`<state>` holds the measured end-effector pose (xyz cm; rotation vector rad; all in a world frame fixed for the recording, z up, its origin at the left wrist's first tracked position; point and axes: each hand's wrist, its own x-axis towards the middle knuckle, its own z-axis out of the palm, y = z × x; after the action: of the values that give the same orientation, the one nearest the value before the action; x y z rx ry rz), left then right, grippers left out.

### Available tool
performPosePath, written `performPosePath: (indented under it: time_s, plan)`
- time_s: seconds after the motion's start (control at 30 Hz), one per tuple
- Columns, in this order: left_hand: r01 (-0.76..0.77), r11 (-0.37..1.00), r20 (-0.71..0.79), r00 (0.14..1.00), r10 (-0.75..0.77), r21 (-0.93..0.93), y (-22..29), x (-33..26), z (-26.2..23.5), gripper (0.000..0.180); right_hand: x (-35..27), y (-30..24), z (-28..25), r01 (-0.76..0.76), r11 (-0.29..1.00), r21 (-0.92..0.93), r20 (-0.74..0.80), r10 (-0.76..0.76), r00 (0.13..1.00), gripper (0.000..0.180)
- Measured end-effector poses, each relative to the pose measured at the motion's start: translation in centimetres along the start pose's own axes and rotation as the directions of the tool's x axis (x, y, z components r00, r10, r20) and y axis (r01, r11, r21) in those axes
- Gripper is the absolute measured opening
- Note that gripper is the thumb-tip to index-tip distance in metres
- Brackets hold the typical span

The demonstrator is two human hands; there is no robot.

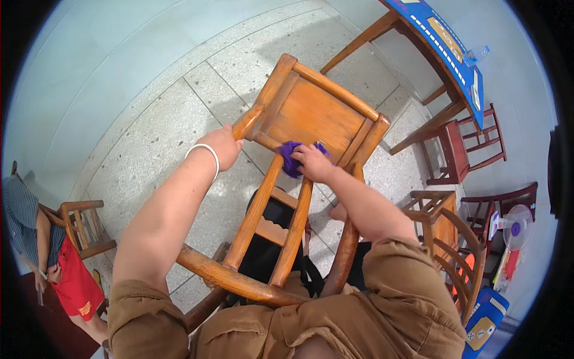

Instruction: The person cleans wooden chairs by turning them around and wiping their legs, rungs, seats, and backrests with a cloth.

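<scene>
A wooden chair (314, 116) is tilted in front of me, its seat facing up and its slatted back reaching toward my body. My left hand (221, 146), with a white band on the wrist, is closed round a wooden bar at the left side of the seat. Bunched under the fingers of my right hand (314, 163) is a purple cloth (289, 160). That hand presses the cloth where the back slats meet the rear edge of the seat. Part of the cloth shows past the fingertips.
A table (373, 27) with a blue top stands at the far right, a plastic bottle (476, 55) on it. Dark red chair (457, 152), another wooden chair (439, 230) and fan (515, 227) are at right. A person in red shorts (75, 278) sits at left.
</scene>
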<state>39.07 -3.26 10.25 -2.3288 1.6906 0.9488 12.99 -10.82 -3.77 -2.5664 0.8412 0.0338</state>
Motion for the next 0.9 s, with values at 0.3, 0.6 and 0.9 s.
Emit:
performPosePath:
  time_s: [0.3, 0.6, 0.9]
  plan:
    - [-0.017, 1.000, 0.000, 1.000, 0.017, -0.011, -0.3, 0.2, 0.3, 0.040, -1.0, 1.3, -4.6, -0.287, 0.879, -0.381, 0.282, 0.406, 0.869, 0.018]
    - [-0.056, 0.995, 0.019, 0.998, 0.054, 0.079, 1.1, 3.8, -2.4, 0.049, -25.4, -1.6, -12.3, -0.075, 0.057, 0.996, 0.029, 0.569, 0.822, 0.045]
    - [-0.015, 0.999, 0.416, 0.909, 0.030, -0.041, 2.9, -3.0, -11.5, 0.054, -28.5, -14.9, -13.1, 0.428, 0.279, 0.860, -0.485, 0.708, 0.513, 0.035]
